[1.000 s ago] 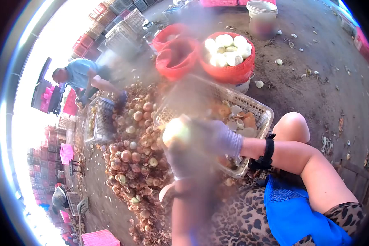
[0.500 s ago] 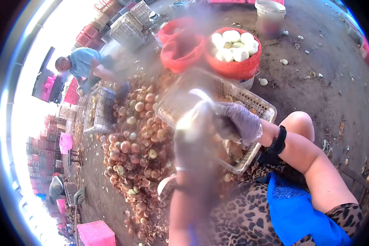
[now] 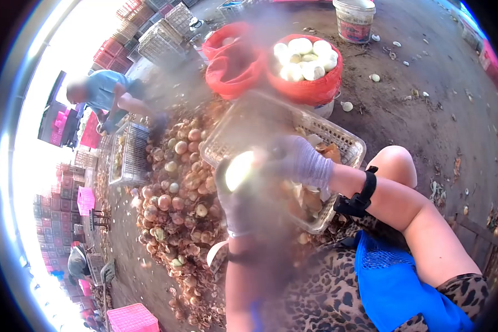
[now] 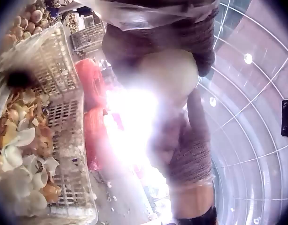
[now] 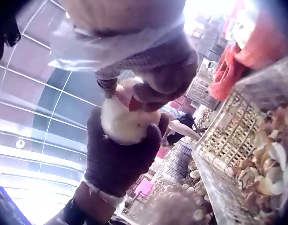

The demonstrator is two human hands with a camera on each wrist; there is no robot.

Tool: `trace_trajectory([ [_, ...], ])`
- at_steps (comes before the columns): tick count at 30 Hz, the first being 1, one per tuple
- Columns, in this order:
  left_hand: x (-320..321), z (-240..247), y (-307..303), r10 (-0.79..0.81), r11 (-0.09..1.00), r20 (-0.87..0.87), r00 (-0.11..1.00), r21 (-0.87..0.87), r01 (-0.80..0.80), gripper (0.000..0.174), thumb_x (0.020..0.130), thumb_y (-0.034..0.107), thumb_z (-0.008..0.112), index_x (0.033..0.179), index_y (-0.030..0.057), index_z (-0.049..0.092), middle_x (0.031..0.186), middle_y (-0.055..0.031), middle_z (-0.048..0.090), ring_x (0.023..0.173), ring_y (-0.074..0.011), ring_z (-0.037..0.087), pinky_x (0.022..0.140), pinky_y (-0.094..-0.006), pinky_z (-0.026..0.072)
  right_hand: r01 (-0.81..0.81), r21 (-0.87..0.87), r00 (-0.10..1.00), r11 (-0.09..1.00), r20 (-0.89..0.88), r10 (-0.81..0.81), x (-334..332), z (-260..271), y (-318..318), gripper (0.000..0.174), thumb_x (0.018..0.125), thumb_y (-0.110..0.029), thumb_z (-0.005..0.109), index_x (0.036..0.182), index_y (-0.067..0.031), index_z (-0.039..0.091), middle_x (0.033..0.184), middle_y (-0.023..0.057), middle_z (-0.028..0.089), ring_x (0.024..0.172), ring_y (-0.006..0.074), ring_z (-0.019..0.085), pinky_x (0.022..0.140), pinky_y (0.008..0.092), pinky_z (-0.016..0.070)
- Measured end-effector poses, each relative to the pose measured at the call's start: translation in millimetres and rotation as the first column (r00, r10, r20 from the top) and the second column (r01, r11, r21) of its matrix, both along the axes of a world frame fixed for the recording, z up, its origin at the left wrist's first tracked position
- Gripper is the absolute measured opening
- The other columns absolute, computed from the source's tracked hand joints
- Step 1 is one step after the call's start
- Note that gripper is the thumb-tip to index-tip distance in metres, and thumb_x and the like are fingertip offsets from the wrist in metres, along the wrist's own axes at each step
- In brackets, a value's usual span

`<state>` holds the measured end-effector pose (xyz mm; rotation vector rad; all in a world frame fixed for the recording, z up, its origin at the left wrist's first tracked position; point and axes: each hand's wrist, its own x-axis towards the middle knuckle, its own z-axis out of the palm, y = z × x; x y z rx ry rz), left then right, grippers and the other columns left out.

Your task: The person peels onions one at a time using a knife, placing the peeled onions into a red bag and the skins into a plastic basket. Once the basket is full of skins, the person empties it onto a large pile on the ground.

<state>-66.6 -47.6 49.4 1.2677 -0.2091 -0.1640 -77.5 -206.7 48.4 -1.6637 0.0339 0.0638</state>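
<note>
Lying between gloved fingers (image 5: 93,129), pale onion (image 5: 125,124)

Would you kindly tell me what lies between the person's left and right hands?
A pale onion lies between the left hand and the right hand; the right wrist view shows this.

The onion (image 5: 118,125) is creamy white; bags (image 3: 307,90), red; cloth (image 3: 395,285), blue; clothing (image 3: 335,279), brown-and-black leopard spots; crate (image 3: 131,319), pink.
</note>
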Motion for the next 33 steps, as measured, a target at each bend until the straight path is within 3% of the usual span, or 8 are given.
trace_trajectory([
  [6,-13.2,20.1,-3.6,-0.415,0.752,-0.265,0.870,-0.638,0.164,0.078,0.071,0.047,0.068,0.131,0.0053,0.041,0.119,-0.0143,0.050,0.108,-0.0294,0.052,0.090,-0.0432,0.0481,0.194,-0.386,0.766,0.902,0.634,0.107,21.1,-49.6,-11.0,0.007,0.081,-0.017,0.062,0.086,-0.0121,0.064,0.076,0.0042,0.064,0.064,0.0231,0.064,0.054,0.0331,0.0504],
  [10,-4.2,3.0,11.0,-0.491,0.703,-0.224,0.842,-0.673,0.231,0.074,0.074,0.047,0.064,0.131,0.0055,0.042,0.120,-0.0147,0.050,0.108,-0.0295,0.053,0.092,-0.0448,0.0494,0.054,-0.551,0.975,0.833,0.209,0.075,27.4,-37.9,-24.2,0.024,0.085,-0.026,0.063,0.097,-0.0043,0.062,0.076,0.0053,0.064,0.059,0.0145,0.060,0.049,0.0285,0.0476],
  [13,-7.4,12.6,4.5,-0.678,0.402,-0.132,0.723,-0.890,0.215,0.069,0.074,0.043,0.068,0.127,0.0052,0.044,0.116,-0.0144,0.053,0.102,-0.0280,0.056,0.085,-0.0419,0.0523,0.143,-0.580,0.976,0.802,0.217,-0.017,26.4,-45.2,-20.7,0.045,0.089,-0.031,0.061,0.123,-0.0026,0.051,0.081,0.0077,0.063,0.064,0.0155,0.061,0.054,0.0304,0.0489],
  [16,-8.0,16.8,10.9,-0.335,0.813,-0.200,0.921,-0.555,0.175,0.067,0.072,0.040,0.072,0.123,0.0052,0.046,0.111,-0.0131,0.055,0.098,-0.0262,0.058,0.079,-0.0362,0.0538,0.347,-0.610,0.810,0.712,0.578,0.100,15.8,-50.4,-21.2,0.038,0.089,-0.027,0.058,0.120,-0.0064,0.052,0.084,0.0089,0.064,0.066,0.0187,0.063,0.054,0.0328,0.0498],
  [20,3.5,-7.5,16.4,0.047,0.999,0.033,0.998,-0.024,-0.047,0.082,0.069,0.046,0.074,0.132,0.0074,0.039,0.120,-0.0142,0.048,0.107,-0.0284,0.052,0.089,-0.0401,0.0491,0.246,-0.694,0.693,0.676,0.614,0.378,-17.0,-4.8,3.5,0.023,0.089,-0.016,0.053,0.107,-0.0087,0.064,0.092,0.0090,0.066,0.065,0.0170,0.063,0.052,0.0303,0.0502],
  [26,5.2,-14.1,16.4,0.052,0.997,0.005,0.999,-0.052,-0.052,0.083,0.069,0.050,0.073,0.131,0.0045,0.040,0.117,-0.0125,0.050,0.105,-0.0254,0.053,0.090,-0.0385,0.0472,-0.230,-0.165,0.963,0.959,0.107,0.249,-20.1,8.4,15.5,0.029,0.097,-0.012,0.047,0.124,-0.0107,0.057,0.101,-0.0010,0.060,0.069,0.0056,0.050,0.062,0.0186,0.0460],
  [30,2.3,-18.2,8.6,0.051,0.996,0.021,0.998,-0.070,-0.050,0.080,0.070,0.053,0.069,0.127,0.0022,0.045,0.117,-0.0149,0.052,0.107,-0.0274,0.054,0.089,-0.0413,0.0489,-0.135,0.071,0.930,0.988,0.354,0.102,-10.2,-27.7,16.2,0.027,0.097,-0.012,0.046,0.122,-0.0079,0.057,0.097,0.0004,0.060,0.073,0.0075,0.053,0.063,0.0219,0.0471],
  [33,0.1,-8.6,5.4,-0.275,0.884,-0.087,0.958,-0.416,0.216,0.083,0.071,0.053,0.067,0.130,-0.0001,0.042,0.124,-0.0174,0.049,0.112,-0.0311,0.051,0.094,-0.0447,0.0450,-0.089,0.875,0.946,0.476,-0.075,0.315,4.6,-22.9,-15.0,0.022,0.096,-0.013,0.045,0.110,-0.0054,0.060,0.092,0.0040,0.061,0.074,0.0126,0.057,0.063,0.0289,0.0495],
])
